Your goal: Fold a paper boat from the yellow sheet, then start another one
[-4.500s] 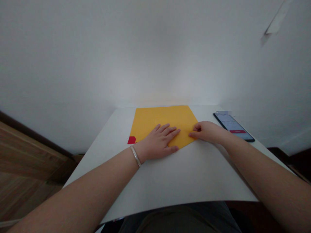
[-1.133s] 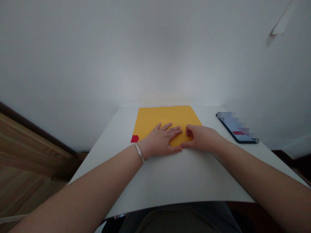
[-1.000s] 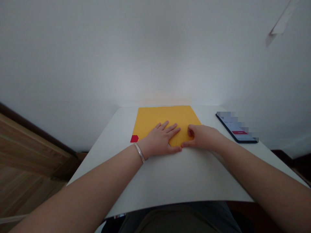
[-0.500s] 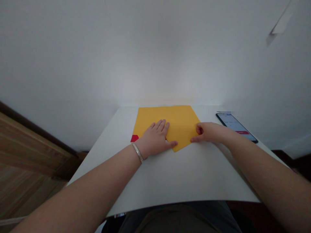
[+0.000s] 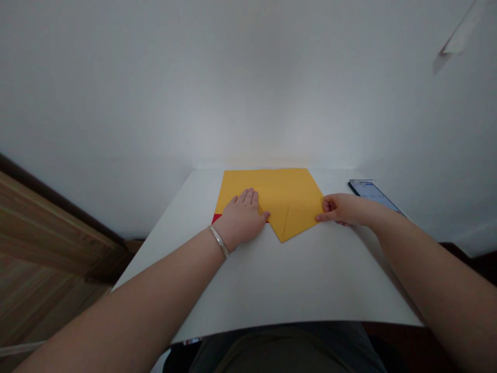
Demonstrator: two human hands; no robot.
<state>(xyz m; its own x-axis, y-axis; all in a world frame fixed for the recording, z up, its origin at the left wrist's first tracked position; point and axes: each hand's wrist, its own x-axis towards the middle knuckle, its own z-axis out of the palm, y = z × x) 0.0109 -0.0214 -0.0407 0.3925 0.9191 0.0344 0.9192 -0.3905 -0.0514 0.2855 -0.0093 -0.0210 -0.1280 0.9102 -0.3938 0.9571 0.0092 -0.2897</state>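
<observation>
The white table (image 5: 295, 280) fills the middle of your view, with a pale wall behind it and wooden boards (image 5: 46, 243) to the left. Toward its far edge lies the yellow paper (image 5: 287, 194), flat on the surface. Its near end comes to 1 point, with 2 slanted flaps meeting along a centre crease that runs from the tip toward the far side.

Your left hand (image 5: 240, 220) lies palm down with its fingers straight and close together, on the left part of the sheet, the thumb tip touching the left slanted edge. Half a second ago it sat further right and covered the left flap and the crease; now the crease and the whole tip are in plain sight.

Your right hand (image 5: 344, 210) has its fingers curled in, thumb and forefinger at the right corner of the sheet. I cannot tell whether they nip the edge or only press on it. 1 second ago this hand was at the centre, beside your left; since then both hands have drawn apart to the 2 sides.

A phone (image 5: 373, 191) lies just right of your right hand, partly behind it. A silver bracelet (image 5: 219, 242) circles your left wrist, and a red scrap (image 5: 216, 218) peeks out at the sheet's near left corner.
</observation>
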